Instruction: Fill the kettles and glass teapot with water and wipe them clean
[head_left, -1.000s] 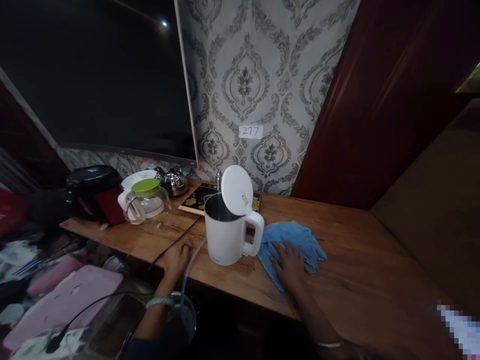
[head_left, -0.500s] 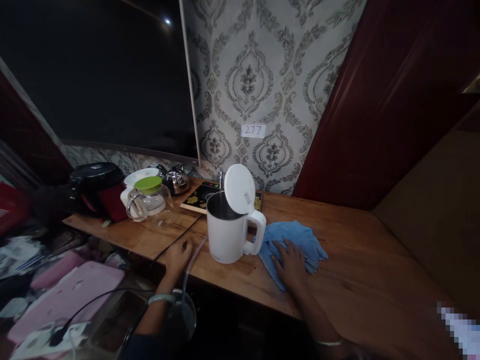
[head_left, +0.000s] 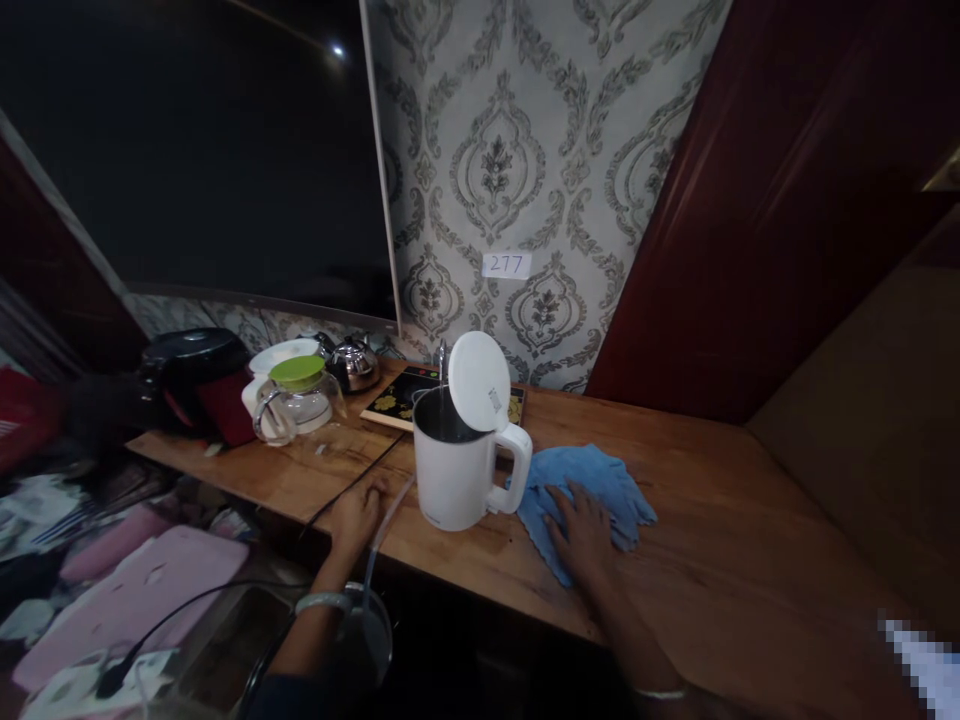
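A white electric kettle (head_left: 454,478) stands upright on the wooden table with its lid (head_left: 478,382) raised. From a thin metal spout (head_left: 442,358) behind it, a narrow stream of water runs into the kettle. My right hand (head_left: 586,532) lies flat with fingers spread on a crumpled blue cloth (head_left: 600,478), to the right of the kettle handle. On the table's front edge, left of the kettle, rests my left hand (head_left: 357,518), its fingers curled and nothing visible in them. Between that hand and the kettle passes a clear tube (head_left: 387,520).
A black and gold induction cooker (head_left: 390,402) sits behind the kettle. Farther left are a glass jug with a green lid (head_left: 297,372), a shiny metal teapot (head_left: 355,364) and a black and red appliance (head_left: 199,385). The tube drops into a container (head_left: 379,630) below the table edge.
The fingers of my left hand have shifted slightly on the table edge. My right hand stays on the cloth, and the kettle has not moved.
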